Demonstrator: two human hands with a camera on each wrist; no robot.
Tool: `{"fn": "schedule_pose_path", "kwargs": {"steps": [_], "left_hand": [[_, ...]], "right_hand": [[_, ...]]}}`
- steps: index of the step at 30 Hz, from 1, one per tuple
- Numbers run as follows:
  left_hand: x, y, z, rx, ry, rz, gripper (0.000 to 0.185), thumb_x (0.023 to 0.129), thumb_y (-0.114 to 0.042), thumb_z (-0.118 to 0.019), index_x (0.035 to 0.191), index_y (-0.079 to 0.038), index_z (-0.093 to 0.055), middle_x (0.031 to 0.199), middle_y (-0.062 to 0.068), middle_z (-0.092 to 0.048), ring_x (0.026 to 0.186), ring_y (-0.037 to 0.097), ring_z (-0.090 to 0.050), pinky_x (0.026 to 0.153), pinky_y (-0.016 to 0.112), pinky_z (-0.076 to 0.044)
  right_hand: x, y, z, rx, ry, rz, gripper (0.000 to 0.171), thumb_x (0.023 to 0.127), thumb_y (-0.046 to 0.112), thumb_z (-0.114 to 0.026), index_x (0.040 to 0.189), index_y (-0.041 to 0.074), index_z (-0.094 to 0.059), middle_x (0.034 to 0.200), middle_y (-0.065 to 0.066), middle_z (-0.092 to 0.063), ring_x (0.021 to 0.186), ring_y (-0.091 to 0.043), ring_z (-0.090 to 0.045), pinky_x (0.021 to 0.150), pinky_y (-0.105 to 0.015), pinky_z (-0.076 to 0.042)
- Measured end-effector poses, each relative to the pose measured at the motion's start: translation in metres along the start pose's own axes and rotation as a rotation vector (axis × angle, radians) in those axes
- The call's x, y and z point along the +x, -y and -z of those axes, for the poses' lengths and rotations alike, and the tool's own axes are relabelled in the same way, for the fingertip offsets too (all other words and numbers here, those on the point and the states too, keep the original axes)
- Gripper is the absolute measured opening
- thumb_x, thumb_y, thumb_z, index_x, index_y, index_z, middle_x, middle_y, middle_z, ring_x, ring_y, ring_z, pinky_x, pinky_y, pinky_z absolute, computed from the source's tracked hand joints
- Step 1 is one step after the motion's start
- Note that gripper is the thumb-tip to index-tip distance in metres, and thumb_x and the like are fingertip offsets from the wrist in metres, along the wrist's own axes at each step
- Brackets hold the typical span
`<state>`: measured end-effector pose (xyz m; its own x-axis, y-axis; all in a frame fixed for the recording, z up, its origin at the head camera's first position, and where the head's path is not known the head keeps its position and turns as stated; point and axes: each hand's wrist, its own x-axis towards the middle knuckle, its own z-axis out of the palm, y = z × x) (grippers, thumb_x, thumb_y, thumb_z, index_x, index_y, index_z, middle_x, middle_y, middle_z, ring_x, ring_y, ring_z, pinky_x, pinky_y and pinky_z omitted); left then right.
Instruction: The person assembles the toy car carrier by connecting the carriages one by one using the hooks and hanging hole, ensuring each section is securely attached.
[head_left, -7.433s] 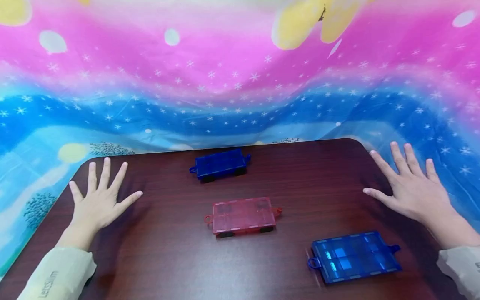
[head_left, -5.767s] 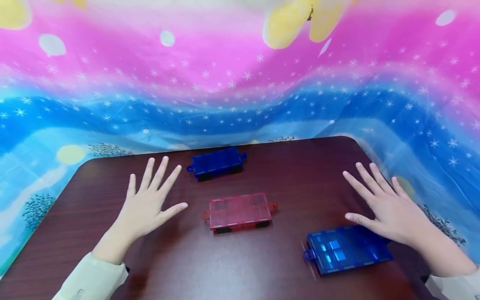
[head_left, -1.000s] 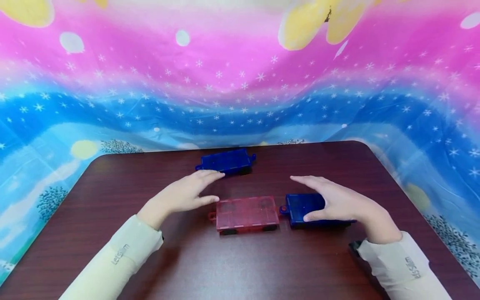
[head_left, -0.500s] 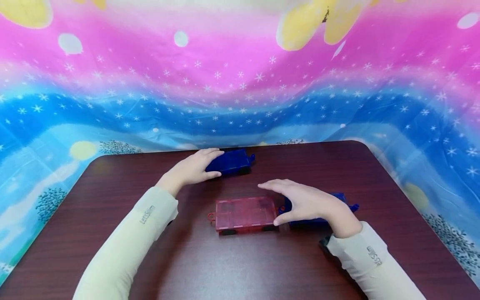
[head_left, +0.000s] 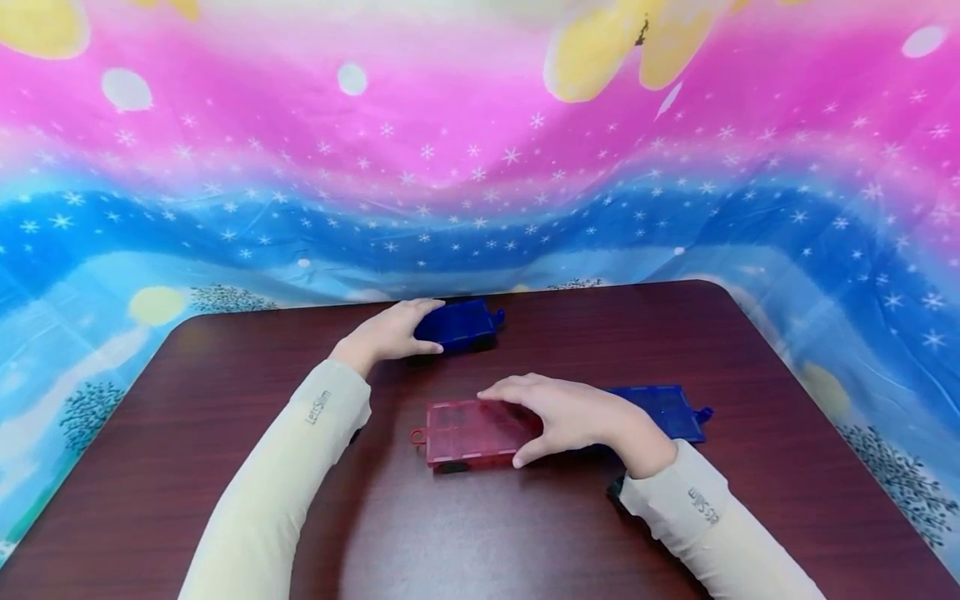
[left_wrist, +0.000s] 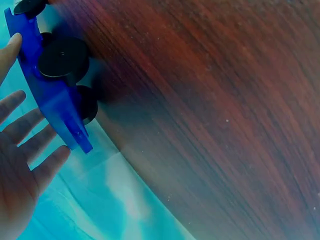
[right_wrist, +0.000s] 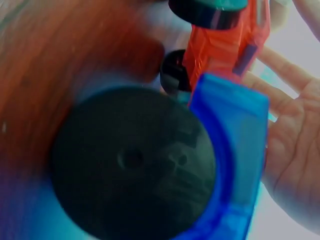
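**Head view: two hands on toy wagons, one far, one middle**

Head view looks down on a dark wood-grain desk [head_left: 225,467] with a bright pink and blue starred cloth [head_left: 480,167] hanging behind it. Three flat plastic wagons on black wheels stand on the desk.

The left hand [head_left: 386,333] reaches to the far edge and lies over the left end of the far blue wagon [head_left: 465,323]. Its fingers look gently bent over the top. In the left wrist view the same wagon [left_wrist: 52,85] shows from underneath, with its black wheels [left_wrist: 62,57] plain to see, and the fingers [left_wrist: 22,125] sit spread and almost straight beside its edge. Nothing shows the fingers curled round it, so this hand reads as relaxed, resting on the wagon rather than gripping it.

The right hand [head_left: 558,412] covers the right end of the pink wagon [head_left: 465,429] in the middle of the desk. The thumb lies at the near side and the fingers arch over the top toward the far side, so the hand holds the wagon between them. Just behind the hand, on its right, stands the near blue wagon [head_left: 663,408], close against the pink one; whether the two are hooked together is hidden by the hand.

The right wrist view is very close and blurred: a large black wheel [right_wrist: 135,165] under blue plastic, with the pink wagon [right_wrist: 225,40] beyond it and the fingers [right_wrist: 290,135] at the right.
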<state>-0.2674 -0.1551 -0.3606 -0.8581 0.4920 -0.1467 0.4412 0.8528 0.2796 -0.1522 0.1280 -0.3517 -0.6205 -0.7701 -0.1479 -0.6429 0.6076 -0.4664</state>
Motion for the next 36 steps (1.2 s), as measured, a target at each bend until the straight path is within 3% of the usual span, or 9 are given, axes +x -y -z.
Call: {"fn": "schedule_pose_path", "kwargs": {"steps": [8, 18, 36], "left_hand": [[0.001, 0.002, -0.001, -0.012, 0.009, 0.025, 0.082, 0.081, -0.045, -0.067, 0.147, -0.018, -0.027, 0.148, 0.004, -0.034, 0.134, 0.026, -0.035, 0.106, 0.048, -0.032], [0.001, 0.004, -0.002, 0.002, -0.003, 0.028, 0.079, 0.08, -0.043, -0.068, 0.145, -0.018, -0.031, 0.147, 0.007, -0.035, 0.134, 0.029, -0.033, 0.107, 0.05, -0.031], [-0.011, 0.008, 0.002, 0.039, -0.05, -0.051, 0.076, 0.08, -0.043, -0.069, 0.143, -0.017, -0.036, 0.145, 0.008, -0.039, 0.133, 0.029, -0.037, 0.108, 0.047, -0.03]], "right_hand": [[0.006, 0.004, -0.005, -0.008, 0.04, 0.022, 0.078, 0.076, 0.043, -0.073, 0.142, 0.029, -0.034, 0.144, 0.007, -0.036, 0.13, -0.012, -0.036, 0.102, -0.04, -0.038], [0.007, 0.002, -0.008, -0.032, 0.037, 0.029, 0.075, 0.078, 0.037, -0.073, 0.142, 0.028, -0.035, 0.145, 0.004, -0.036, 0.132, -0.016, -0.035, 0.103, -0.041, -0.038], [0.0, -0.002, -0.007, -0.053, 0.008, 0.027, 0.064, 0.079, 0.036, -0.072, 0.137, 0.028, -0.045, 0.138, 0.004, -0.041, 0.126, -0.015, -0.04, 0.098, -0.038, -0.042]]}}
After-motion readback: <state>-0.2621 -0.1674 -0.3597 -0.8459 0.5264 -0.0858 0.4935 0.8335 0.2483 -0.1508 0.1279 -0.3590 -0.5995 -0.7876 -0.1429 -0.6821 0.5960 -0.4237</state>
